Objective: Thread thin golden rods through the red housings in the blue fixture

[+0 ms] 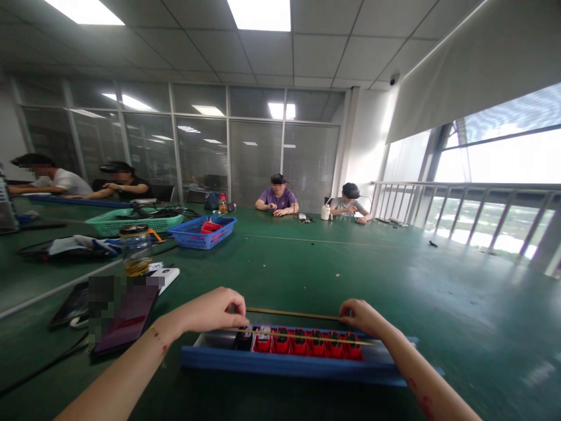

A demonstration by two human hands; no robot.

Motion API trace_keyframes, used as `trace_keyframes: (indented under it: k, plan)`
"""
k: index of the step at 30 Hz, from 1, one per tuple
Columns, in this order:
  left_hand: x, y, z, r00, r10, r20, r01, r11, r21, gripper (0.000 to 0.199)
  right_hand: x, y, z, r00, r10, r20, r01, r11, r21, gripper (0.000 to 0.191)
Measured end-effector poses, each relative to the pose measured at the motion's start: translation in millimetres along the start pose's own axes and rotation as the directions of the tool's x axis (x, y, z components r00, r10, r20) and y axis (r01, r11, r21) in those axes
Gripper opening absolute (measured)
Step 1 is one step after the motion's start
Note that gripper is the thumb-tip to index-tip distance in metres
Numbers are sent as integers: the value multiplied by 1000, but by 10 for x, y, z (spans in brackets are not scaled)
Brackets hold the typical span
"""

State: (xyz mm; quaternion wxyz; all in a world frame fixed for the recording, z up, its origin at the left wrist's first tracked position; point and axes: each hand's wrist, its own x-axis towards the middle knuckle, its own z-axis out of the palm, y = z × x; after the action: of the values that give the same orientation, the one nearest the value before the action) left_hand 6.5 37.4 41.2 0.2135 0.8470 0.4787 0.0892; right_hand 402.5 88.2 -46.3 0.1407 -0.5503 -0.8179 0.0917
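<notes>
The far yellow strip (293, 314) stretches between my hands in the head view, just beyond the blue channel (263, 362). A near yellow strip (302, 337) crosses above the red parts (299, 345) lined up inside. My left hand (234, 310) has its fingers bent towards the thumb by the far strip's end; I can't tell whether it grips anything. My right hand (346, 311) is nearly closed, its fingertips seemingly pinching the other end. I judge that I am positioning this strip; the next move calls for level hands, a light pinch and clearance above the parts.
</notes>
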Motion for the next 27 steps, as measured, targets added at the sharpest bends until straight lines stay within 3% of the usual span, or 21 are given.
trace_keyframes:
  k: [4,10,17,22,27]
  plan:
    - [-240,79,42,998,9,-70,-4,997,78,21,1,22,25,1000,-16,-7,16,1000,-10,16]
    - [-210,106,159,989,84,-121,-65,986,154,17,24,35,38,1000,-8,13,8,1000,1,17]
    - [-254,190,-173,962,154,-225,-97,965,245,21,52,75,55,998,50,29,-50,999,4,16]
    - [-62,-14,-263,962,137,-238,-75,965,251,20,55,118,61,994,106,10,-106,985,136,31]
    - [242,-264,19,988,69,-138,-39,978,207,16,70,127,84,991,133,-5,-128,964,234,50]
